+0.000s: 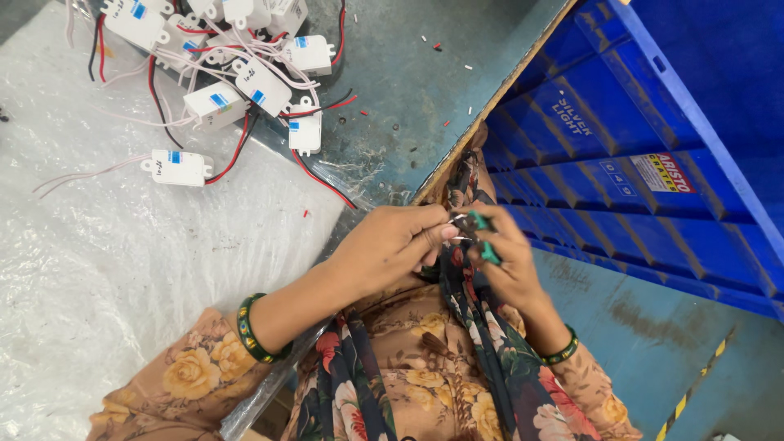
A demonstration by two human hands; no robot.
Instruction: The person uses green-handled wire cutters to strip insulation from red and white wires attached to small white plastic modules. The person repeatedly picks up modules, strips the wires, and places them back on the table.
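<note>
My left hand pinches thin wire ends between thumb and fingers, just off the table's edge. Facing it, my right hand grips a small tool with green handles, its tip at the wire ends. The two hands touch over my lap, above a floral scarf. What the wires lead to is hidden behind my left hand. On each wrist I wear a dark green bangle.
A pile of several small white plastic boxes with red, black and white leads lies at the table's far side, on clear plastic sheeting. A big blue plastic crate stands on the floor to the right. Wire scraps dot the grey tabletop.
</note>
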